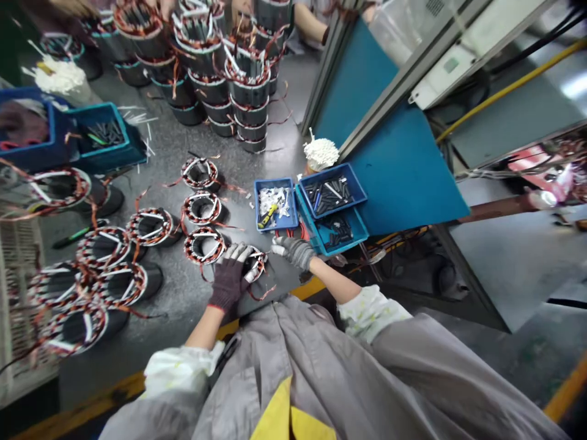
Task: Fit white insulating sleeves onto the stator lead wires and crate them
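My left hand [230,278], in a dark maroon glove with grey fingertips, grips a small motor stator [257,264] at the front edge of the table. The hand hides most of its left side; copper wire ends hang from it. To the right of that stator is my right hand [297,252], in a grey glove. Its fingers are drawn together and point at the stator, apart from it; whatever is between them is too small to make out. Just left of my left hand, another wound stator [205,245] stands in a short row. Red-handled tools [291,233] lie beyond my right hand.
A blue tray [276,227] holds white scraps and a yellow cutter [267,216]. Stacked bins [334,211] of black pieces stand right of it, with white sticks [321,153] behind. Stators crowd the left; stacked stators [250,91] stand at the back, near another person's arm [309,23].
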Available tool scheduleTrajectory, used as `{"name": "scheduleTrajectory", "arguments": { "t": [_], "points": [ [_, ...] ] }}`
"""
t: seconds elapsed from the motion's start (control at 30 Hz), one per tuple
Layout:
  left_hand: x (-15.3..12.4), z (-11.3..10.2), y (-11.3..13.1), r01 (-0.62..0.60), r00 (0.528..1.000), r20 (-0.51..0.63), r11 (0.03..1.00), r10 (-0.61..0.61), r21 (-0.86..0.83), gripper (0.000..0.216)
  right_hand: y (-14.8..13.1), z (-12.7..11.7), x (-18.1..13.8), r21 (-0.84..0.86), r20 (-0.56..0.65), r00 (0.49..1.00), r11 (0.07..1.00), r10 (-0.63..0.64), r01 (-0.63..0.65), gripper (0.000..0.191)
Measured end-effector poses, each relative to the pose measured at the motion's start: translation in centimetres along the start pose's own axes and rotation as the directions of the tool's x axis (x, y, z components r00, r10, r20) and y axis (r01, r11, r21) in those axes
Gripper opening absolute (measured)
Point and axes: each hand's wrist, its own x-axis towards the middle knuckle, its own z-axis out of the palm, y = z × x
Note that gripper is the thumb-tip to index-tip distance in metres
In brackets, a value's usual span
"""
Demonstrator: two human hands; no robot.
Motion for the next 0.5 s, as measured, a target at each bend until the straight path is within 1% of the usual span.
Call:
{"name": "scheduleTrajectory", "arguments": {
  "t": [0.03, 0.07, 0.1, 0.13, 0.17, 0.2, 0.23, 0.27, 0.33, 0.37, 0.4, 0.5],
  "points": [
    [0.1, 0.2, 0.1, 0.003, 0.999, -0.038, 1.000, -0.003, 0.004, 0.059, 1.7, -1.2, -0.3, 0.050, -0.101, 0.995, 0.999, 0.023, -0.018, 0.032],
    [0.3, 0.5, 0.3, 0.018, 0.997, -0.076, 1.000, -0.017, 0.010, 0.056, 3.6, -2.6, -0.6, 0.093, -0.221, 0.973, 0.994, 0.067, -0.048, 0.034],
    [0.5, 0.9, 0.5, 0.044, 0.993, -0.115, 0.999, -0.042, 0.017, 0.053, 5.6, -4.3, -0.8, 0.116, -0.336, 0.934, 0.989, 0.121, -0.087, 0.038],
    [0.7, 1.2, 0.7, 0.074, 0.986, -0.154, 0.997, -0.070, 0.025, 0.050, 7.6, -6.1, -0.8, 0.126, -0.453, 0.874, 0.983, 0.175, -0.132, 0.041],
    [0.8, 1.6, 0.9, 0.101, 0.977, -0.190, 0.994, -0.093, 0.033, 0.047, 9.4, -7.9, -0.6, 0.120, -0.546, 0.809, 0.976, 0.217, -0.181, 0.042],
    [1.0, 1.9, 1.1, 0.119, 0.969, -0.222, 0.992, -0.106, 0.042, 0.045, 11.0, -9.6, -0.2, 0.095, -0.593, 0.770, 0.970, 0.236, -0.225, 0.042],
    [1.1, 2.1, 1.2, 0.124, 0.963, -0.246, 0.991, -0.108, 0.051, 0.044, 12.3, -11.1, 0.5, 0.046, -0.597, 0.764, 0.961, 0.244, -0.271, 0.042],
    [1.2, 2.3, 1.2, 0.121, 0.960, -0.263, 0.991, -0.102, 0.058, 0.043, 13.1, -12.2, 1.3, -0.022, -0.559, 0.792, 0.950, 0.246, -0.310, 0.042],
    [1.2, 2.4, 1.1, 0.103, 0.959, -0.271, 0.993, -0.082, 0.062, 0.043, 13.5, -13.6, 3.2, -0.146, -0.436, 0.863, 0.926, 0.255, -0.347, 0.039],
    [1.1, 2.4, 1.0, 0.096, 0.961, -0.267, 0.994, -0.077, 0.059, 0.043, 13.2, -13.8, 4.2, -0.185, -0.386, 0.884, 0.917, 0.263, -0.354, 0.037],
    [1.0, 2.4, 0.9, 0.095, 0.962, -0.262, 0.994, -0.077, 0.054, 0.042, 12.6, -13.9, 5.1, -0.203, -0.357, 0.894, 0.912, 0.271, -0.357, 0.036],
    [0.8, 2.2, 0.5, 0.100, 0.964, -0.253, 0.994, -0.085, 0.048, 0.041, 11.0, -13.6, 6.8, -0.186, -0.347, 0.893, 0.913, 0.285, -0.364, 0.030]
  ]
}}
